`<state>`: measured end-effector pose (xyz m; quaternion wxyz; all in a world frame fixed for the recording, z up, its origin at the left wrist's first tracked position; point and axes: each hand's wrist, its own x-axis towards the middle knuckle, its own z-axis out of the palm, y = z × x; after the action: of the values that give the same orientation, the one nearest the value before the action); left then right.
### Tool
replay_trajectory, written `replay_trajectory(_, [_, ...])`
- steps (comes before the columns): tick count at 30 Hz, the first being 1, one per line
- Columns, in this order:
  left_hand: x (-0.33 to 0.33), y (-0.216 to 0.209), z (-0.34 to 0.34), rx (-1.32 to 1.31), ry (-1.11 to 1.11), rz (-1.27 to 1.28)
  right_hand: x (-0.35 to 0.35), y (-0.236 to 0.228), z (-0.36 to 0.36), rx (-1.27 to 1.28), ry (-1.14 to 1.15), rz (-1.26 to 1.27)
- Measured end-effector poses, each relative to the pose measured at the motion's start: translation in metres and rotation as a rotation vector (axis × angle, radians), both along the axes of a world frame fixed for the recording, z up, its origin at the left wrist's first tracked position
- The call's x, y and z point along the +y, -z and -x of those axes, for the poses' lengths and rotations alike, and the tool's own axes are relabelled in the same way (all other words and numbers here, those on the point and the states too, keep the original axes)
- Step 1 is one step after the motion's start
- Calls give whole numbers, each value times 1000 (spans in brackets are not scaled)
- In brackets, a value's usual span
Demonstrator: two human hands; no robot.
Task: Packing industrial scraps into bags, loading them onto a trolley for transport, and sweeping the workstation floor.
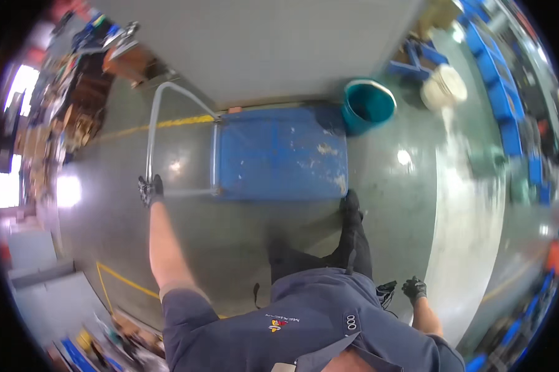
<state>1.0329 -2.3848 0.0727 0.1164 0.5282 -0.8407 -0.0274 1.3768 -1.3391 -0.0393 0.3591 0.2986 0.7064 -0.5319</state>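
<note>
Grey shirt (310,310) nearest; beyond, the left hand (150,190) grasps the handle (151,133) off the blue trolley's (267,158) left edge. The right hand (415,288) hangs loosely curled; holding anything, I cannot tell. Steering well likely means sparing the shoe (352,201) at the near-right corner.

The left hand (150,191) covers a corner of the cart handle (152,133), whose lower bar (191,193) is blurred. The inside of the teal bucket (355,126) is too dark to make out.
</note>
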Motion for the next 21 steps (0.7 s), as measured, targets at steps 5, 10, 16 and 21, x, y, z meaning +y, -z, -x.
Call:
replay_trajectory(5, [-126, -20, -9, 187, 238, -500, -175, -42, -119, -471, 795, -59])
replay_trajectory(10, [-139, 11, -36, 363, 272, -809, -249, -62, -145, -251, 811, -22])
replay_trajectory(16, [-77, -2, -122, 558, 441, -1314, -382, -57, -89, 35, 621, 127])
replay_trajectory(21, [27, -39, -204, 393, 288, -1732, -535, -45, -47, 254, 1112, 884])
